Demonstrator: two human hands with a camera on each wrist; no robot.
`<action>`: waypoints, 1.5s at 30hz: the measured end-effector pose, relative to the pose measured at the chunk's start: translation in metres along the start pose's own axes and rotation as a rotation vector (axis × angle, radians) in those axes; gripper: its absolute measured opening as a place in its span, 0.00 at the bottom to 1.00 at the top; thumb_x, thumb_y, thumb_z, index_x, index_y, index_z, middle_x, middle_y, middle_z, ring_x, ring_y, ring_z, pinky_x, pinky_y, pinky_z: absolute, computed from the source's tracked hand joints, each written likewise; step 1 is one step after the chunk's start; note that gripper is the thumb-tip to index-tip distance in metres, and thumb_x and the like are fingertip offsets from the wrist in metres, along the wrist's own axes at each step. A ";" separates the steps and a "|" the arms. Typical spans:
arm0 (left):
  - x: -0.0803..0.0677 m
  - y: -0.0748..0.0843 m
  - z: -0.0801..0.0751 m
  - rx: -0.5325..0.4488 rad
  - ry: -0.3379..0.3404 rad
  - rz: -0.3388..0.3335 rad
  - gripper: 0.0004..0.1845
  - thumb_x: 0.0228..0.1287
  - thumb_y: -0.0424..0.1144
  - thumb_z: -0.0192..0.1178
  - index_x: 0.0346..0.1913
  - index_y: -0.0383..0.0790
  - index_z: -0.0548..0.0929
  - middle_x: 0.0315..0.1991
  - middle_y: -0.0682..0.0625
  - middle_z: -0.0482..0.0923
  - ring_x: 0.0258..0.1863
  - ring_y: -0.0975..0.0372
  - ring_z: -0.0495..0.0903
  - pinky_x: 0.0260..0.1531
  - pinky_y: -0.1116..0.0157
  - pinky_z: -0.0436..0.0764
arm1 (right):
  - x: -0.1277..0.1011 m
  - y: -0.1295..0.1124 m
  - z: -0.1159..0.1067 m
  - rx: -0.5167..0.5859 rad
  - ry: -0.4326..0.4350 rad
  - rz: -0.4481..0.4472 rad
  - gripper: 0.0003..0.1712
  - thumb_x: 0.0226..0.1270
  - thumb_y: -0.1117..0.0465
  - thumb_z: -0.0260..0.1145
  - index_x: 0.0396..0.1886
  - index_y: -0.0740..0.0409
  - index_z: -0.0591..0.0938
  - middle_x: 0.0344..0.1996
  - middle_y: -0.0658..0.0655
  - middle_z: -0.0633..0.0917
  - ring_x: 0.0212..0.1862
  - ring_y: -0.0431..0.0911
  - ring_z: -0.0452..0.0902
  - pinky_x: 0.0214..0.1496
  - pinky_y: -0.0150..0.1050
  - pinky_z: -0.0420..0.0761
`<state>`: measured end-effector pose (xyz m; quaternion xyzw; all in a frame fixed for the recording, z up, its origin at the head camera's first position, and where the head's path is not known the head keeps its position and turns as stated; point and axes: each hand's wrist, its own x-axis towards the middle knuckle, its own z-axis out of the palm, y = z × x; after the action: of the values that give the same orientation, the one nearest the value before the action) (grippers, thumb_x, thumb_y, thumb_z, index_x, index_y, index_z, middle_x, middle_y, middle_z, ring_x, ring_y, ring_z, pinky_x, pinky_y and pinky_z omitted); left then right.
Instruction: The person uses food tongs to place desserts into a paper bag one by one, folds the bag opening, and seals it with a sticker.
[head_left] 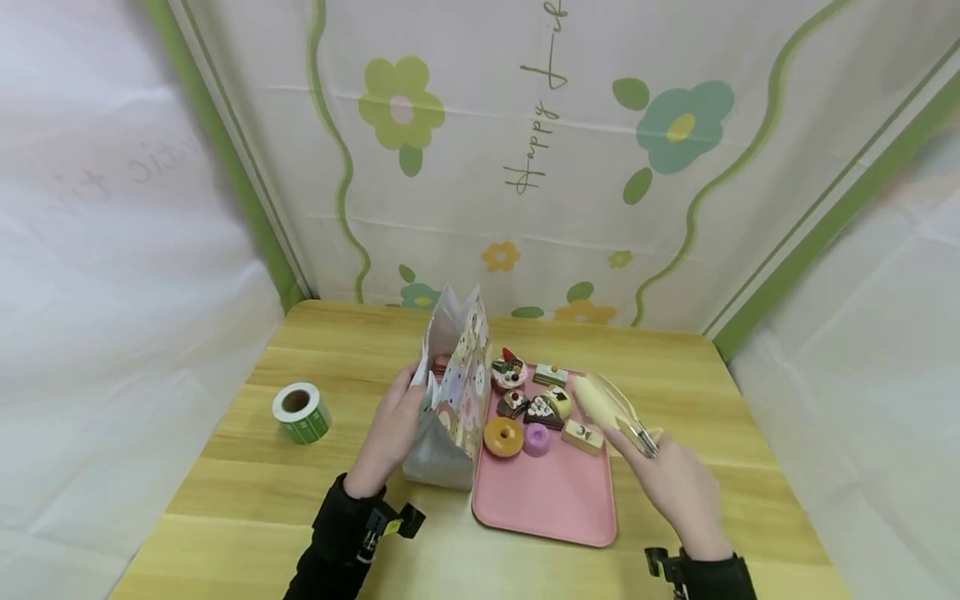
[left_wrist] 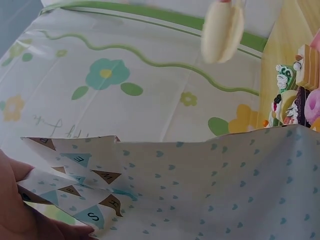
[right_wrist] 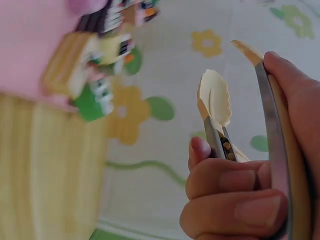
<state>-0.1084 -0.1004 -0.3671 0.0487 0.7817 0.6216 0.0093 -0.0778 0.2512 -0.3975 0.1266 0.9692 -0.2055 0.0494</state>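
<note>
While the right hand (head_left: 675, 487) grips a pair of tongs (head_left: 600, 408), fingers curled round it, the relation that seems to matter most is between its tips and the toy cakes on the pink tray (head_left: 543, 504). With twelve o'clock straight away from the person, the tongs point from the hand towards ten or eleven, over the tray's far right corner. Their tips stand apart in the right wrist view, nothing between them. Of the cakes, a rectangular slice (head_left: 582, 436) lies nearest the right hand, at ten o'clock from it and at six from the tips; its long axis runs from ten to four, close to the line of the tongs. A green cake (head_left: 551, 375) sits between nine and ten from the tips, a round yellow cake (head_left: 558, 402) at about eight. How high the tips stand above them cannot be told. At nine o'clock from the tray, the left hand (head_left: 390, 425) pinches the rim of a patterned bag (head_left: 459, 417), whose mouth gapes upward. This bag stands between that hand and the cakes, leaving the right hand the better placed.
</note>
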 end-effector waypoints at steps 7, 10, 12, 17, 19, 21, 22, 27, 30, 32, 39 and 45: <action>0.005 0.001 0.000 0.015 0.019 0.001 0.24 0.70 0.45 0.37 0.66 0.42 0.58 0.62 0.45 0.59 0.60 0.57 0.58 0.56 0.51 0.58 | -0.001 0.029 0.024 -0.151 -0.003 -0.017 0.46 0.44 0.20 0.43 0.30 0.58 0.75 0.12 0.55 0.68 0.15 0.47 0.64 0.12 0.41 0.58; 0.007 0.002 0.000 0.016 0.027 0.004 0.24 0.69 0.44 0.38 0.66 0.42 0.58 0.62 0.46 0.60 0.59 0.57 0.59 0.56 0.52 0.59 | 0.001 0.034 0.029 -0.195 0.007 -0.048 0.48 0.43 0.19 0.44 0.33 0.60 0.76 0.13 0.56 0.69 0.15 0.48 0.65 0.12 0.42 0.58; 0.007 0.003 0.000 0.014 0.022 0.007 0.24 0.69 0.43 0.38 0.66 0.41 0.58 0.62 0.45 0.60 0.60 0.57 0.59 0.56 0.52 0.59 | 0.005 0.037 0.030 -0.224 0.014 -0.070 0.50 0.41 0.18 0.44 0.33 0.62 0.76 0.13 0.57 0.70 0.15 0.48 0.65 0.12 0.42 0.58; 0.005 0.008 -0.001 0.024 -0.002 0.001 0.24 0.70 0.41 0.37 0.67 0.42 0.56 0.63 0.45 0.57 0.61 0.56 0.57 0.57 0.52 0.57 | 0.016 0.043 0.030 -0.284 0.002 -0.120 0.55 0.37 0.17 0.45 0.37 0.66 0.75 0.13 0.56 0.69 0.14 0.48 0.63 0.11 0.42 0.58; 0.001 0.017 -0.002 0.021 -0.009 -0.007 0.24 0.70 0.39 0.36 0.67 0.39 0.55 0.64 0.43 0.56 0.62 0.55 0.56 0.58 0.53 0.56 | 0.019 0.044 0.029 -0.305 -0.004 -0.140 0.54 0.37 0.17 0.45 0.35 0.65 0.75 0.12 0.56 0.68 0.13 0.47 0.63 0.10 0.42 0.58; -0.002 0.025 -0.002 0.014 -0.012 -0.010 0.24 0.69 0.37 0.37 0.67 0.36 0.55 0.64 0.41 0.56 0.61 0.54 0.56 0.58 0.52 0.56 | 0.022 0.045 0.026 -0.322 0.000 -0.164 0.52 0.36 0.17 0.44 0.30 0.63 0.75 0.11 0.55 0.68 0.12 0.47 0.63 0.10 0.42 0.58; -0.003 0.028 -0.002 0.006 -0.015 -0.008 0.24 0.69 0.36 0.37 0.67 0.35 0.54 0.64 0.40 0.56 0.61 0.53 0.56 0.58 0.52 0.56 | 0.022 0.045 0.025 -0.334 0.008 -0.182 0.51 0.36 0.17 0.45 0.27 0.62 0.74 0.10 0.54 0.67 0.12 0.47 0.62 0.10 0.41 0.58; 0.002 0.015 -0.003 0.006 -0.021 0.015 0.24 0.69 0.36 0.38 0.67 0.39 0.56 0.63 0.43 0.57 0.61 0.55 0.58 0.57 0.52 0.57 | 0.026 0.051 0.017 -0.391 0.057 -0.292 0.40 0.38 0.19 0.49 0.16 0.53 0.69 0.08 0.51 0.64 0.11 0.45 0.59 0.09 0.39 0.56; 0.005 0.004 -0.002 0.023 -0.018 0.028 0.24 0.68 0.39 0.38 0.67 0.42 0.57 0.63 0.46 0.58 0.60 0.57 0.58 0.57 0.53 0.58 | 0.028 0.054 0.018 -0.422 0.059 -0.335 0.38 0.38 0.19 0.49 0.13 0.50 0.68 0.08 0.50 0.63 0.11 0.44 0.58 0.09 0.39 0.55; 0.006 0.000 -0.002 0.026 -0.016 0.030 0.24 0.68 0.40 0.38 0.67 0.43 0.57 0.63 0.47 0.58 0.60 0.57 0.59 0.56 0.53 0.58 | 0.029 0.055 0.021 -0.433 0.056 -0.349 0.38 0.38 0.19 0.48 0.11 0.49 0.67 0.07 0.50 0.62 0.10 0.43 0.57 0.09 0.38 0.55; 0.002 0.009 -0.004 0.004 -0.024 0.004 0.24 0.69 0.36 0.38 0.67 0.40 0.56 0.63 0.45 0.58 0.60 0.56 0.58 0.57 0.53 0.57 | 0.027 0.054 0.032 -0.429 0.012 -0.341 0.36 0.42 0.21 0.49 0.11 0.50 0.67 0.08 0.50 0.64 0.11 0.44 0.59 0.09 0.38 0.57; -0.007 0.032 -0.006 0.002 -0.016 -0.025 0.24 0.69 0.34 0.37 0.66 0.34 0.55 0.63 0.41 0.57 0.60 0.54 0.57 0.57 0.53 0.57 | 0.025 0.052 0.041 -0.417 0.025 -0.322 0.37 0.42 0.22 0.51 0.12 0.52 0.67 0.09 0.52 0.65 0.11 0.45 0.60 0.10 0.40 0.58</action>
<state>-0.0995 -0.0994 -0.3347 0.0436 0.7829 0.6202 0.0232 -0.0865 0.2863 -0.4591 -0.0399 0.9988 -0.0051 0.0292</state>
